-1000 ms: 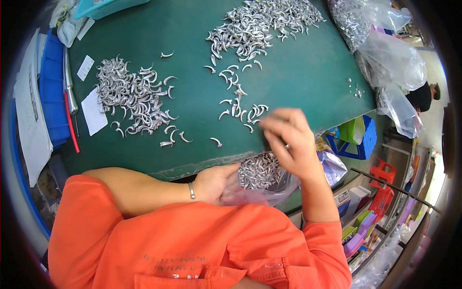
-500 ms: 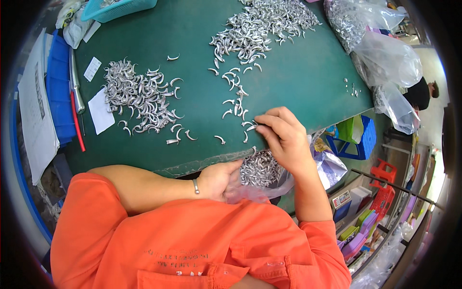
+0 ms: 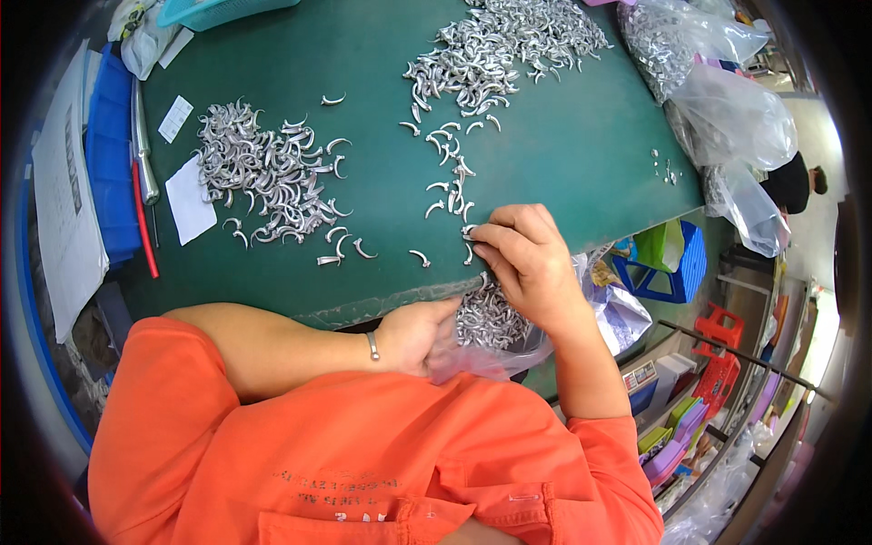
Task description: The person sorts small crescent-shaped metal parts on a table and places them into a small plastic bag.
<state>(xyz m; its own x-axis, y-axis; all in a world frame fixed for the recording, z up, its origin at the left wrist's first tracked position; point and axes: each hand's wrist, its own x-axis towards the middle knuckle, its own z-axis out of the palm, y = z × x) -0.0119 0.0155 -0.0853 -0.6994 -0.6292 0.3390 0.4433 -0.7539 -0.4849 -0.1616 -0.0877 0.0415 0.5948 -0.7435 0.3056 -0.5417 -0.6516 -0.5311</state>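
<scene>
At the table's near edge my left hand (image 3: 416, 338) is closed on the rim of a clear plastic bag (image 3: 472, 363), partly hidden behind it. Inside the bag lies a heap of small silver, claw-shaped metal pieces (image 3: 490, 316). My right hand (image 3: 531, 263) is above the table edge, thumb and forefinger pinched at a curved metal piece (image 3: 469, 233); the fingertips partly cover it. A loose line of the same pieces (image 3: 451, 168) runs from my fingertips to a large pile (image 3: 500, 54) at the far side. A second pile (image 3: 268, 177) lies to the left.
Left on the green table (image 3: 363, 227) are paper slips (image 3: 191, 202), a red rod (image 3: 145, 222) and a blue bin (image 3: 113, 154). A turquoise basket (image 3: 222, 7) stands far left. Filled plastic bags (image 3: 727, 109) line the right edge. Beyond, a blue crate (image 3: 686, 268) and a person (image 3: 790, 184).
My right hand has shifted slightly left, its fingertips now at the lower end of the line of pieces. My left hand keeps its hold on the bag.
</scene>
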